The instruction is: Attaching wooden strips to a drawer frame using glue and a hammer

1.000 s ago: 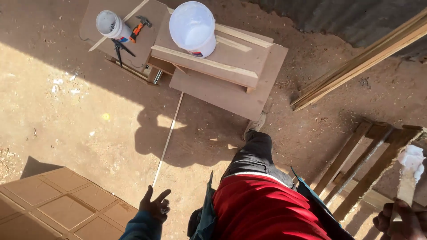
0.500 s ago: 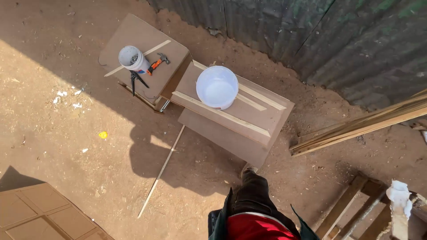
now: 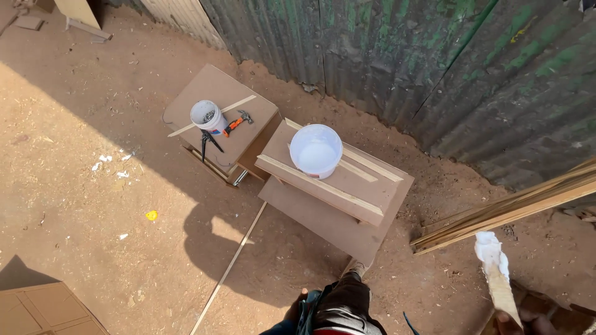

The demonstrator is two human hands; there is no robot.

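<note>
My right hand shows at the bottom right edge, closed around a flat wooden stick whose upper tip is coated in white paste. Only a sliver of my left hand is visible, beside my dark trouser leg at the bottom edge, and its fingers are hidden. Ahead, a white bucket of white liquid stands on stacked brown boards crossed by pale wood strips. Left of it, a smaller white tub of nails sits on a brown box with an orange-handled hammer and black pincers.
A rusty green corrugated metal wall runs behind the boards. Long timber strips lean at the right. A thin wood strip lies on the dirt. A panelled brown board lies at the lower left, and a yellow scrap lies nearby.
The view has lifted and drawn back, so the boards and buckets look farther off. My left hand dropped from spread fingers to my side. The paste-tipped stick came into view at the right.
</note>
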